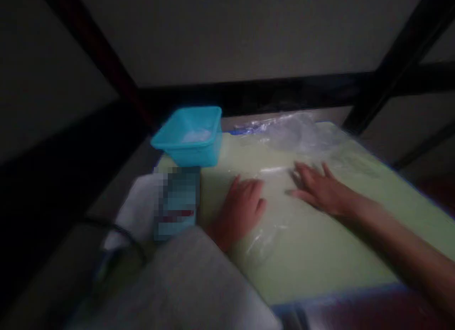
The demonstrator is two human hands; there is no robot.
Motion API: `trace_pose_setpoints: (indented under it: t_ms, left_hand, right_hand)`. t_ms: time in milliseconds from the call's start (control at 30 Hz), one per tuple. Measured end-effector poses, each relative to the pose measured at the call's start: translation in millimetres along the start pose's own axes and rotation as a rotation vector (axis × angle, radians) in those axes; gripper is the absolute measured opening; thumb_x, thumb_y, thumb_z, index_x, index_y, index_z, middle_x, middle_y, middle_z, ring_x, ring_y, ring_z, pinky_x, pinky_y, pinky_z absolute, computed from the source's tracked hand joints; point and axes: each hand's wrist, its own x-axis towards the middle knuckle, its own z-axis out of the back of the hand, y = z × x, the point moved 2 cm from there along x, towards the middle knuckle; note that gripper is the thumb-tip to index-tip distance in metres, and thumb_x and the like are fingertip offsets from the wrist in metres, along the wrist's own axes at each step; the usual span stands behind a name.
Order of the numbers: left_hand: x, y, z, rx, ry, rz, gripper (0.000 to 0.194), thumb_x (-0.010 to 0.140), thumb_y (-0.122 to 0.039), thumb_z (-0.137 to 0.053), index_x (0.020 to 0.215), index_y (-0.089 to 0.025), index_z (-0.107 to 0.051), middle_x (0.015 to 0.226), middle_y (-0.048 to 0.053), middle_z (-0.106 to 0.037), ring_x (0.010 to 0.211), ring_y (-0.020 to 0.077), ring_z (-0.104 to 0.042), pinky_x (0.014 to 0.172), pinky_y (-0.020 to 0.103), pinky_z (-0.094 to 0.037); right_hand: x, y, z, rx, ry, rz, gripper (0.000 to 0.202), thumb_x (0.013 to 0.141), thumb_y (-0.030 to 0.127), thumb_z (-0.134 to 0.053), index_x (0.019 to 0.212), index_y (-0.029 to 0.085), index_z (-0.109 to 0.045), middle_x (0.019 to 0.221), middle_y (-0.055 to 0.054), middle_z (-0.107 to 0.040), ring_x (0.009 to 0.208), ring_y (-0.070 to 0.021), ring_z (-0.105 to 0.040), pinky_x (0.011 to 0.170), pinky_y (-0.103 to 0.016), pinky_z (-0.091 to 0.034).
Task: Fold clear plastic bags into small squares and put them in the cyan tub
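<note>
Clear plastic film [265, 242] lies on the green tabletop [320, 259] by both hands, with crumpled plastic [298, 131] at twelve o'clock and a blue basket [194, 155] at ten. At nine, the left hand [243, 209] bends its fingers loosely; at three, the right hand [325, 192] spreads its fingers

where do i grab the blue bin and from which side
Probably by the right rim of the blue bin, with the left hand coming from the right: the rim flares outward, and the flat pixelated item crowds its near side.
</note>
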Motion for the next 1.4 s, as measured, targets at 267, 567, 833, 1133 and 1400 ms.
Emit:
trace_pose_setpoints:
  t_ms: [267, 567, 833, 1133, 1400]
  left_hand:
    - [-1.2, -0.8, 0.2, 0.004, -0.032, -0.013, 0.031, 0.085, -0.018, -0.052, 0.116, -0.012, -0.052, 0.124, 0.012, -0.058, 0.116, 0.0247, -0.052, 0.111, 0.047, -0.026]
    - [-1.5, -2.2, 1.7, 0.032, -0.021, -0.044, 0.023, 0.087, -0.02, -0.051, 0.107, -0.011, -0.059, 0.12, 0.013, -0.061, 0.116, 0.025, -0.053, 0.11, 0.048, -0.026]
    - [-0.9, -0.6, 1.0, 0.055, -0.046, -0.038, 0.018, 0.089, -0.019, -0.049, 0.098, -0.013, -0.062, 0.108, 0.01, -0.065, 0.107, 0.0225, -0.058, 0.108, 0.046, -0.028]
    - [-0.6, 1.3, 0.8, 0.03, -0.069, -0.038, 0.016, 0.087, -0.017, -0.05, 0.095, -0.014, -0.064, 0.108, 0.009, -0.067, 0.104, 0.0214, -0.06, 0.108, 0.045, -0.029]
    - [1.2, 1.4, 0.9, 0.015, -0.02, -0.022, 0.018, 0.088, -0.018, -0.048, 0.095, -0.014, -0.064, 0.11, 0.009, -0.066, 0.107, 0.0214, -0.059, 0.109, 0.045, -0.027]
  right_hand:
    - [7.3, 5.3, 13.9, 0.07, -0.033, -0.049, 0.074, 0.089, 0.065, -0.027, 0.141, 0.012, -0.028, 0.143, -0.022, -0.038, 0.131, -0.0371, -0.037, 0.105, -0.067, -0.016]
    - [27.4, 56.9, -5.7, 0.09, -0.051, 0.27, 0.08, 0.09, 0.064, -0.02, 0.144, 0.005, -0.027, 0.149, -0.021, -0.026, 0.138, -0.0307, -0.025, 0.11, -0.056, -0.018]
    - [27.2, 50.7, -9.8, 0.049, -0.045, 0.198, 0.083, 0.091, 0.064, -0.015, 0.141, 0.001, -0.032, 0.147, -0.023, -0.029, 0.137, -0.0298, -0.026, 0.111, -0.052, -0.021]
    - [18.2, 33.0, -9.3, 0.037, -0.008, 0.08, 0.085, 0.089, 0.067, -0.014, 0.143, 0.002, -0.027, 0.149, -0.022, -0.023, 0.139, -0.0294, -0.021, 0.111, -0.052, -0.019]
    - [11.2, 13.2, -7.8, 0.043, 0.019, 0.008, 0.084, 0.088, 0.069, -0.014, 0.146, 0.009, -0.023, 0.15, -0.016, -0.022, 0.139, -0.0294, -0.02, 0.112, -0.053, -0.016]
